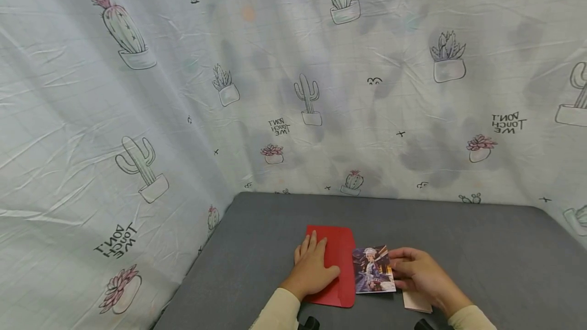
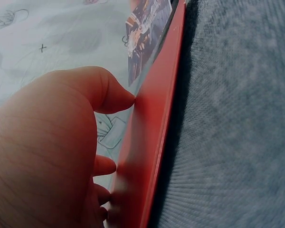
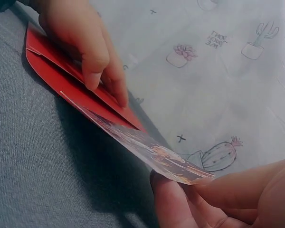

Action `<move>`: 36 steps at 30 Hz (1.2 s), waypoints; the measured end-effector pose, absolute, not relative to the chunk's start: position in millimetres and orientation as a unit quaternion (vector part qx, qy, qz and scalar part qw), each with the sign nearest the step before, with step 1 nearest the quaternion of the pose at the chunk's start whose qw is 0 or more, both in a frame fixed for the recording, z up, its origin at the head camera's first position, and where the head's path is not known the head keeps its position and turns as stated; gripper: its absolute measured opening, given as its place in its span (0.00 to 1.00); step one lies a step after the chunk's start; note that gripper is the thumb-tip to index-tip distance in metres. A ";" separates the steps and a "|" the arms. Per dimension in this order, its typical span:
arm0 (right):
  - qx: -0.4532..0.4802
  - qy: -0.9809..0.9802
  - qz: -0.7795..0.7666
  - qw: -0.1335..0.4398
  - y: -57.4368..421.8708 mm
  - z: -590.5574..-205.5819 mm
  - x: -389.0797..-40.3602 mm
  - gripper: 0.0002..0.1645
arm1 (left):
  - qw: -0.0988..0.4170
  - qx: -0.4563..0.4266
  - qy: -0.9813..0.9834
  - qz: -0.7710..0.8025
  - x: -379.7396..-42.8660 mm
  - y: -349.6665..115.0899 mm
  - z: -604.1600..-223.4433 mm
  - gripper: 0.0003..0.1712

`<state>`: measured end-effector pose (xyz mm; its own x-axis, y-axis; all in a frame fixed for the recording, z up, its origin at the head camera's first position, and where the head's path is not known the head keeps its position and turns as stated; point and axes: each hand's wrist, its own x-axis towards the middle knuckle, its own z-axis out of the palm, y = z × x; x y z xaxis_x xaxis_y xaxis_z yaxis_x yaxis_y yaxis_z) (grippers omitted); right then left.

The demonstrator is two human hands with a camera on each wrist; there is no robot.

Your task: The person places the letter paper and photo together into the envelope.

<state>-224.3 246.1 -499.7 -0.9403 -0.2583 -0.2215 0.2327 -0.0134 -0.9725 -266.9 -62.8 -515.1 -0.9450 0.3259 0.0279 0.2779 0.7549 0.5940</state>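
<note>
A red envelope point(image 1: 345, 264) lies on the grey table, its flap point(image 3: 69, 84) folded out toward the right. My left hand point(image 1: 312, 269) rests on the envelope with fingers spread, and the thumb touches its surface near the flap side. Between thumb and fingers, my right hand point(image 1: 424, 275) pinches the right edge of a printed photo point(image 1: 372, 270) showing a figure in a white hat. In the right wrist view, the photo point(image 3: 154, 152) is tilted, its far end over the flap near the pocket opening. Whether it touches the flap, I cannot tell.
Partly under my right hand, a beige piece of paper or card point(image 1: 417, 303) lies on the grey table point(image 1: 257, 248). A white curtain point(image 1: 385, 116) printed with cacti hangs behind the table and along its left side.
</note>
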 end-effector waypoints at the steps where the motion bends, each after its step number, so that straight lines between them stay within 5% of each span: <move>1: -0.011 0.681 -0.712 0.172 245.1 -499.6 -224.1 0.22 | 0.039 0.161 0.936 0.311 -266.9 -62.8 -515.1 0.50; 36: -0.023 0.702 -0.677 0.217 228.1 -489.2 -218.0 0.29 | 0.034 0.159 0.937 0.308 -267.2 -62.3 -515.8 0.50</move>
<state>-218.0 228.1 -489.2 -0.9044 -0.3265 -0.2747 0.2626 0.0816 -0.9614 -267.2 -62.3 -515.8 -0.9470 0.3196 0.0335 0.2770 0.7591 0.5890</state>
